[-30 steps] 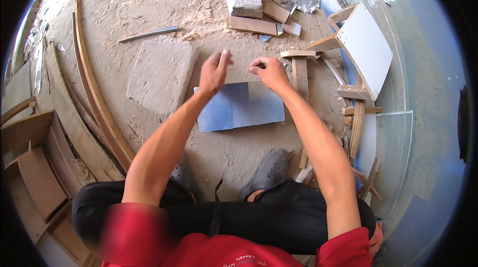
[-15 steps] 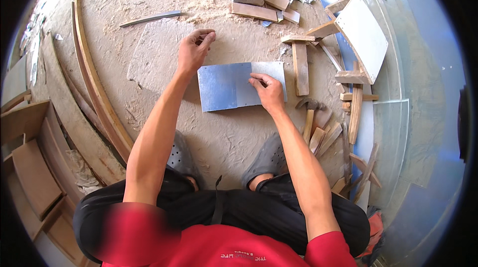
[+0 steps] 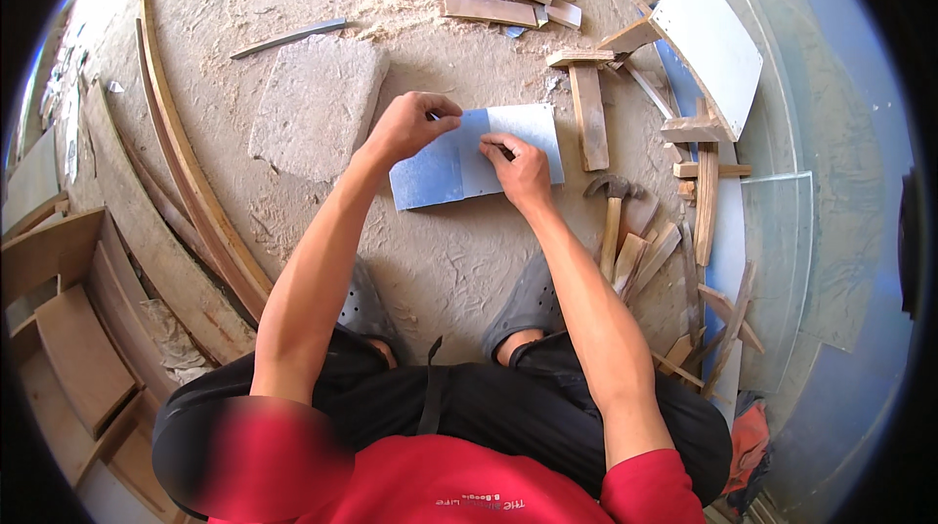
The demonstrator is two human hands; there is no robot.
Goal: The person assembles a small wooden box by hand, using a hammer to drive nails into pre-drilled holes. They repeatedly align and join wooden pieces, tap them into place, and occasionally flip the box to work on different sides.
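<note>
A blue-grey rectangular sheet (image 3: 445,177) lies flat on the sawdust-covered floor in front of my feet. My left hand (image 3: 408,125) sits at the sheet's upper left edge, its fingers pinched on a small thin dark object that is too small to identify. My right hand (image 3: 520,170) rests on the middle of the sheet, fingers curled and pressing it down. Both forearms reach out from my bent knees.
A hammer (image 3: 611,216) lies just right of the sheet among wood offcuts (image 3: 589,114). A flat stone slab (image 3: 313,104) lies to the left, and long curved wooden strips (image 3: 186,192) beyond it. A white board (image 3: 711,47) and a glass pane (image 3: 782,251) are at the right.
My left hand has come down from the bare floor above the sheet to its upper left edge. My right hand has stayed on the sheet.
</note>
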